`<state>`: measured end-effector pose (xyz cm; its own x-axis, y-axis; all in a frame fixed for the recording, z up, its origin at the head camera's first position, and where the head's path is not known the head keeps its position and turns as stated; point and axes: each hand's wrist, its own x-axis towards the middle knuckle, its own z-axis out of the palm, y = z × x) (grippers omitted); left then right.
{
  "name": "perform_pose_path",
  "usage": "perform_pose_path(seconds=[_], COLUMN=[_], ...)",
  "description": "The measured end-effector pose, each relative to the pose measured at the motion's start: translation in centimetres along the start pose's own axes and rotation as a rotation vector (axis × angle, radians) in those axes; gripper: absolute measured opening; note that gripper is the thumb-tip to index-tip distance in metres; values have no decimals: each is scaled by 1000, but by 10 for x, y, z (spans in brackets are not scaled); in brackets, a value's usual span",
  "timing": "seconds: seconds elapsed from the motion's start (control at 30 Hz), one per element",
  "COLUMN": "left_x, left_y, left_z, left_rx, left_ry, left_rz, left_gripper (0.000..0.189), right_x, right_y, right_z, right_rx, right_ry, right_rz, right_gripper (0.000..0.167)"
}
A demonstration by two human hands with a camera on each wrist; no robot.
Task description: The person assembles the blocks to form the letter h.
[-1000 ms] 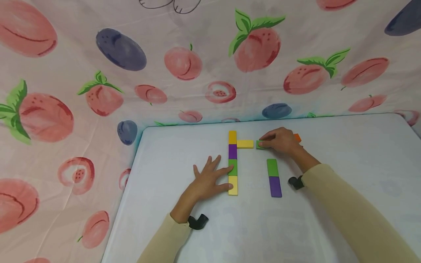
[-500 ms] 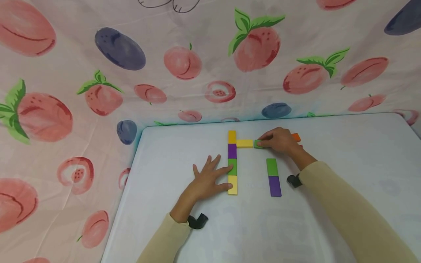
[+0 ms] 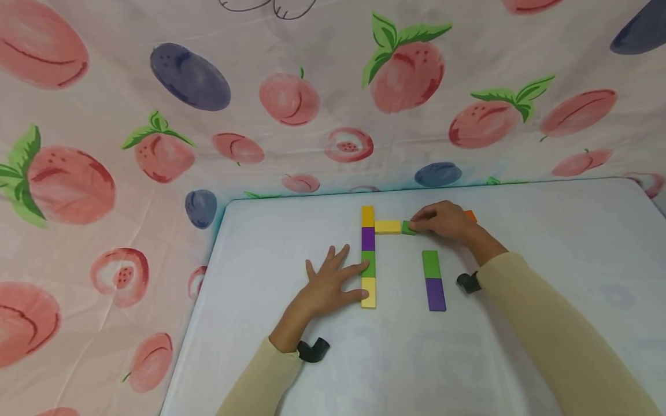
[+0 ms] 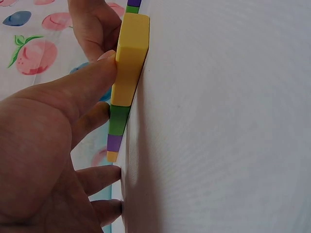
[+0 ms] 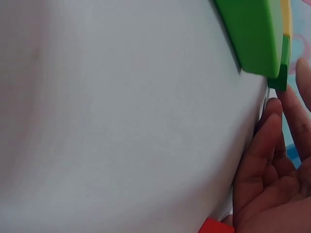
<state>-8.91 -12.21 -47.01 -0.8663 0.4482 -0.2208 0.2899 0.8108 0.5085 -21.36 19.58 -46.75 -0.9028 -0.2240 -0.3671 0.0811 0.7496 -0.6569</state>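
Note:
Flat blocks form a column in the head view: orange [image 3: 367, 216], purple [image 3: 368, 238], green [image 3: 368, 257] and yellow [image 3: 368, 288]. My left hand [image 3: 325, 292] lies beside it with fingers spread. Its thumb touches the yellow block and its index finger the green one. From the purple block's upper right side, a second yellow block [image 3: 387, 227] extends rightward. A small green block [image 3: 408, 227] lies at that block's right end, with a thin gap or seam between. My right hand [image 3: 444, 222] touches the small green block's right end with its fingertips, not wrapped around it.
Another green block [image 3: 430, 264] and a purple block [image 3: 436, 294] lie end to end nearer me on the right. An orange block [image 3: 470, 216] shows partly behind my right hand. A red block [image 5: 216, 226] shows in the right wrist view. Fruit-print cloth [image 3: 302, 150] hangs behind the table.
The small green block has moved left, up to the second yellow block. My right fingers have since slid back rightward, uncovering more of it. My left hand has stayed still.

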Motion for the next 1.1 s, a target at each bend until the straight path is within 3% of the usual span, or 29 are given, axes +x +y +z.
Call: perform_pose_path(seconds=[1.1], left_x=[0], left_y=[2], left_z=[-2], left_rx=[-4], left_ry=[-7], left_rz=[-6], left_gripper=[63], right_x=[-1], right_y=[0], right_z=[-2], right_rx=[28], right_ry=[-26], right_rz=[-7], right_gripper=[39])
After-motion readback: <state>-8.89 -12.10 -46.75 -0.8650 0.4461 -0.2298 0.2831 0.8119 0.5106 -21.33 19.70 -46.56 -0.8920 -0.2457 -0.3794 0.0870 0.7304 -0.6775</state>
